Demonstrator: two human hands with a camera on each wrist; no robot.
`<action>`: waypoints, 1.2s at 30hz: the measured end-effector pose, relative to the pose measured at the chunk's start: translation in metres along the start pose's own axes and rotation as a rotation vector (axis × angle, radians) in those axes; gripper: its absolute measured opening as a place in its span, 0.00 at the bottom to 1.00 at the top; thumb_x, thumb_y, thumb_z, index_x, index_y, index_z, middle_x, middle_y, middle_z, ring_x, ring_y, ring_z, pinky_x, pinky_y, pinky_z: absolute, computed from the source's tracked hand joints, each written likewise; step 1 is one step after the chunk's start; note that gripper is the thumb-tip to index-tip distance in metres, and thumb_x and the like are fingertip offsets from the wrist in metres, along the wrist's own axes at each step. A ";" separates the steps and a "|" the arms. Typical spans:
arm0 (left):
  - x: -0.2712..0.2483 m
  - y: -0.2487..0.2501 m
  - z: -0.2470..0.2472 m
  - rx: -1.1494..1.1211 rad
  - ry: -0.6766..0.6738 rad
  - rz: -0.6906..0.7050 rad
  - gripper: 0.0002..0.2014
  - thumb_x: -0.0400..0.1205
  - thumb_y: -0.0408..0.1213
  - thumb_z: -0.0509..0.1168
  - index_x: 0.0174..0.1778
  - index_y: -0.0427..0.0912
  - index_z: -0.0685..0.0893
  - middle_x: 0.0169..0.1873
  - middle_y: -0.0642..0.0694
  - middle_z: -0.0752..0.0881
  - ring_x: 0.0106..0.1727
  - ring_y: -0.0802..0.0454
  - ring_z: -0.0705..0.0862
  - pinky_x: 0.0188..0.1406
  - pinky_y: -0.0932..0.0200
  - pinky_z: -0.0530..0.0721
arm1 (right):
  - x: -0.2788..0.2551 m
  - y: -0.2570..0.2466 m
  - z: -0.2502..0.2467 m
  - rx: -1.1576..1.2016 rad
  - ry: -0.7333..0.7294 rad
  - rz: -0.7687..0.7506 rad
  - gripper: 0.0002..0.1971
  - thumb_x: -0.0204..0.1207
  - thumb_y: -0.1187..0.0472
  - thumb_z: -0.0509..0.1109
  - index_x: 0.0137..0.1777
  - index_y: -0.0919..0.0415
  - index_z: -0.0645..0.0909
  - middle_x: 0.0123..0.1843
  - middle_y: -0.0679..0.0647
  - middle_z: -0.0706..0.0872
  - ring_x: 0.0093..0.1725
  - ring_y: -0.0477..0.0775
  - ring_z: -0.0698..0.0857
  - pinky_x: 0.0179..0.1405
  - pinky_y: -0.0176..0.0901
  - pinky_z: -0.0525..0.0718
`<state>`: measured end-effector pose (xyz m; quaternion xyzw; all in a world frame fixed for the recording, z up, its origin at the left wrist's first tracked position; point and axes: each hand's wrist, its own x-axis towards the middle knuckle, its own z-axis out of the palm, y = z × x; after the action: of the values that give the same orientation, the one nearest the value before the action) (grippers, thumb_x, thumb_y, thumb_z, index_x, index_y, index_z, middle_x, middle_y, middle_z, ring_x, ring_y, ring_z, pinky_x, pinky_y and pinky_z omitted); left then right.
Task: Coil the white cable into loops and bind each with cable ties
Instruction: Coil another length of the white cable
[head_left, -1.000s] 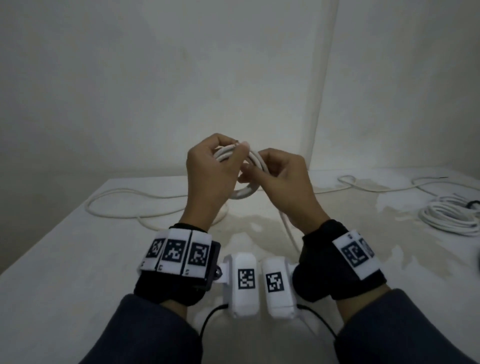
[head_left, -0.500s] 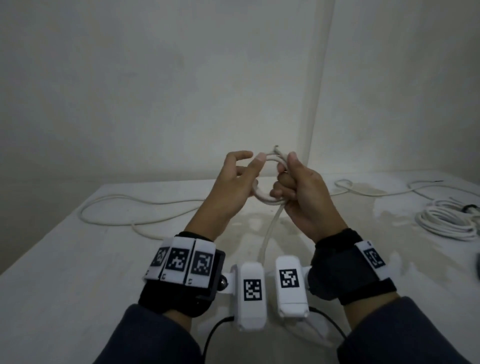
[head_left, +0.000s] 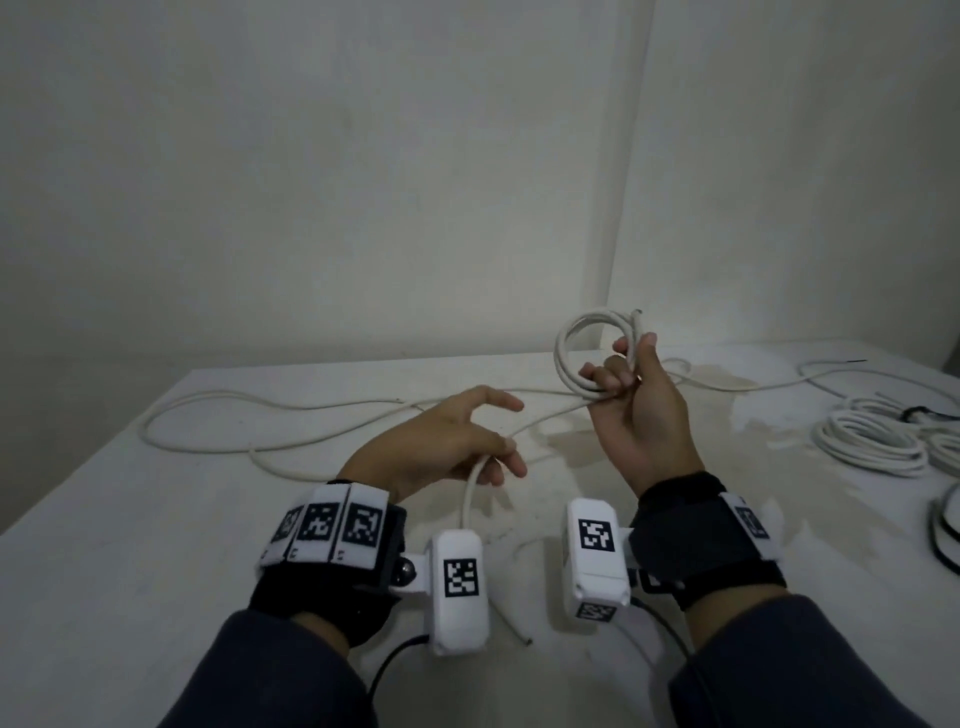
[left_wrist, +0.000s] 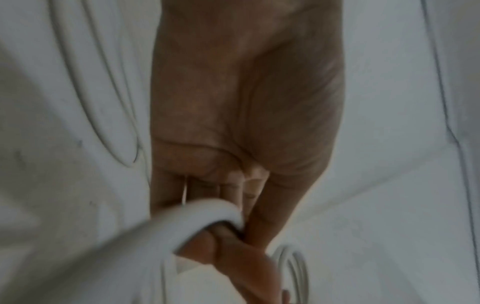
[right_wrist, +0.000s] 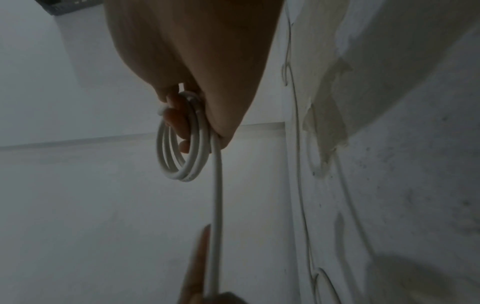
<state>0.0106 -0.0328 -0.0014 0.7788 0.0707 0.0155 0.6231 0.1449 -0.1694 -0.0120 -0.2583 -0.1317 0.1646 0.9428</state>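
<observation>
My right hand (head_left: 618, 364) is raised over the table and grips a small coil of white cable (head_left: 569, 358) of about three loops, its cut end poking up beside the thumb. In the right wrist view the coil (right_wrist: 182, 152) hangs round the curled fingers (right_wrist: 176, 119). From it a single strand (head_left: 540, 421) slopes down-left to my left hand (head_left: 483, 436), lower and nearer me. The left hand's lower fingers curl round the strand (left_wrist: 207, 211), while its thumb and forefinger stretch out. The rest of the cable (head_left: 208, 410) lies in loose curves on the table's left.
Several finished white cable coils (head_left: 872, 436) lie at the table's right (head_left: 156, 519), with a dark cord (head_left: 943, 525) at the right edge. A thin short strand (head_left: 511, 621) lies between my wrists. Walls close the back and right.
The hands have parted. My right hand carried the coil up and to the right. My left hand let go of the coil and dropped down-left, now holding the trailing strand.
</observation>
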 end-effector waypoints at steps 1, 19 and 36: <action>0.000 0.001 -0.001 -0.132 -0.006 0.041 0.12 0.85 0.26 0.60 0.62 0.42 0.77 0.36 0.40 0.89 0.27 0.55 0.82 0.33 0.64 0.82 | 0.001 0.000 -0.003 0.023 0.008 0.008 0.18 0.87 0.51 0.54 0.40 0.60 0.74 0.20 0.47 0.64 0.20 0.44 0.67 0.39 0.39 0.81; 0.012 -0.009 0.002 -0.251 0.520 0.228 0.11 0.86 0.37 0.61 0.40 0.43 0.85 0.37 0.48 0.82 0.43 0.57 0.81 0.47 0.63 0.81 | -0.014 0.030 -0.002 -0.100 -0.038 0.313 0.18 0.87 0.54 0.56 0.40 0.66 0.76 0.17 0.46 0.59 0.14 0.43 0.59 0.15 0.32 0.68; 0.008 0.000 0.005 -0.292 0.429 0.175 0.11 0.87 0.32 0.59 0.56 0.31 0.85 0.37 0.36 0.90 0.34 0.46 0.90 0.31 0.58 0.88 | -0.024 0.037 0.007 -0.317 -0.038 0.203 0.13 0.85 0.60 0.61 0.38 0.60 0.73 0.21 0.48 0.61 0.17 0.43 0.61 0.14 0.33 0.66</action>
<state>0.0190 -0.0370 -0.0027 0.6629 0.1304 0.2440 0.6958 0.1116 -0.1451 -0.0294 -0.4126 -0.1471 0.2406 0.8662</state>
